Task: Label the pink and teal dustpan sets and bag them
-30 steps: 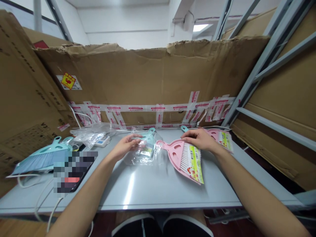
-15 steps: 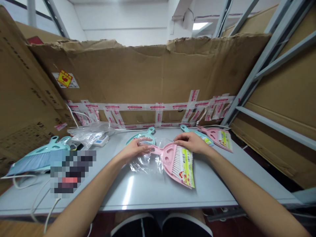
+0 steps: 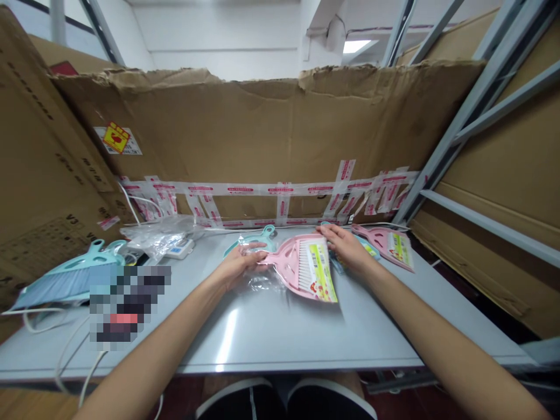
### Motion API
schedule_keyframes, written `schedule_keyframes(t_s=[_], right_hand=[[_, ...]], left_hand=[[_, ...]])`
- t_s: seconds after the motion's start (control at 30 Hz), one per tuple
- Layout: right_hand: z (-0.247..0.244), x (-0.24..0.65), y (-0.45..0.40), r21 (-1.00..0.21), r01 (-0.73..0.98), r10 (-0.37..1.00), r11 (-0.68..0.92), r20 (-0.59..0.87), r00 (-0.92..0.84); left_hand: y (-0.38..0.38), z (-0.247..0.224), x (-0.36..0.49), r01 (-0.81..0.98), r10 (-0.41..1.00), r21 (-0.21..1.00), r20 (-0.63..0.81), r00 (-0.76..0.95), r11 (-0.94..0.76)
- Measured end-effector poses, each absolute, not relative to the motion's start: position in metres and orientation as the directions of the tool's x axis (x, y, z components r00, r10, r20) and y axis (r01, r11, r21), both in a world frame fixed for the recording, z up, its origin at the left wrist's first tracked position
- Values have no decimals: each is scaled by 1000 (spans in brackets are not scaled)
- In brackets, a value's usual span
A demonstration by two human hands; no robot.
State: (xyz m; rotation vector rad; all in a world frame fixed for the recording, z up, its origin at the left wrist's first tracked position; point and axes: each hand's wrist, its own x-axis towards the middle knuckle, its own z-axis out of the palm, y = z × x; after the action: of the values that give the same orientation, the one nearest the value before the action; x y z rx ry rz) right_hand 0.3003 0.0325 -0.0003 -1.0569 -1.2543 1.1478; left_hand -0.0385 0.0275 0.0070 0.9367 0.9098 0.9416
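Observation:
A pink dustpan with a white-bristled brush and a yellow-green label card is tilted up above the table. Its handle is gripped between the thumb and fingers of my left hand. My right hand has curled fingers at the far right edge of the dustpan, apparently pinching it. Clear plastic film hangs under the handle near my left hand. Behind that hand lies a teal dustpan, partly covered. Another teal dustpan set is mostly hidden by my right hand.
A second pink dustpan set lies at the right of the table. On the left are a larger teal dustpan with brush, a crumpled plastic bag, a white device and cables. A cardboard wall closes the back.
The pink dustpan has been lifted, shifting slightly left and away from me. My right hand has moved slightly right and turned at its far edge. My left hand keeps the handle.

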Motion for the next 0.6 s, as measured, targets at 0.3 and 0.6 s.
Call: schedule_keyframes(t_s=[0.3, 0.6], right_hand=[[6, 291, 19, -932, -253, 913, -259, -151, -379], [-5, 279, 21, -944, -292, 972, -156, -94, -215]], left_hand=[[35, 15, -48, -345, 975, 913, -187, 120, 218], [24, 28, -42, -364, 943, 879, -227, 245, 307]])
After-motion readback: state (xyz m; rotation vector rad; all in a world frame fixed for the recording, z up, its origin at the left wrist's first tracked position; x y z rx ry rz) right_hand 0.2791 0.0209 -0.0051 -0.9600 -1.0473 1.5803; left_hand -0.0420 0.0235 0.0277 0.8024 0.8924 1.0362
